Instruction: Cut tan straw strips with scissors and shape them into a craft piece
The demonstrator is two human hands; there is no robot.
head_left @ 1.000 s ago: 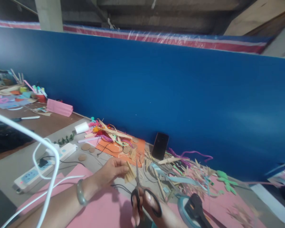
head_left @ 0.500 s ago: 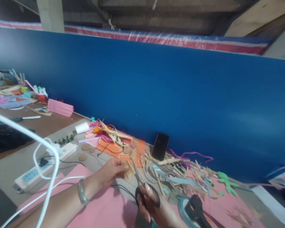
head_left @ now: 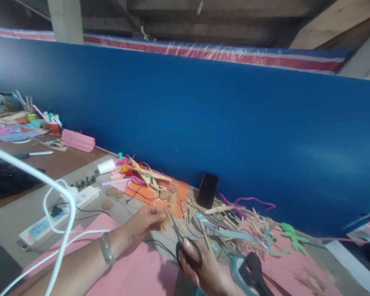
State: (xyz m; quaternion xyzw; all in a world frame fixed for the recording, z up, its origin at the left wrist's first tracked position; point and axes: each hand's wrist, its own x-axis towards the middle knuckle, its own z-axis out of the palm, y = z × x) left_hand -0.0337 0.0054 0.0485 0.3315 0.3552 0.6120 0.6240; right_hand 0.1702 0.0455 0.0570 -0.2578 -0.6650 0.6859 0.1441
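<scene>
My left hand (head_left: 149, 218) pinches a small tan, ridged piece that looks like dried husk (head_left: 166, 221) between thumb and fingers. A grey-green bangle (head_left: 107, 248) circles that wrist. In my right hand (head_left: 200, 263) is a pair of scissors (head_left: 188, 251) with black handles, the fingers through the loops. Its blades point up and left and lie along the right edge of the tan piece; whether they bite into it I cannot make out. Under my left forearm lies pink paper (head_left: 135, 273).
A dark phone (head_left: 207, 190) leans against the blue partition (head_left: 185, 107). Tan scraps (head_left: 253, 226) and a tape dispenser (head_left: 249, 273) lie to the right. At left are a power strip (head_left: 60, 218) and a white cable (head_left: 68, 209) crossing the foreground. Orange paper (head_left: 138, 192) bears craft bits.
The scissors' handles have drawn closer together and the blades have shifted slightly left along the tan piece. My left hand has barely moved.
</scene>
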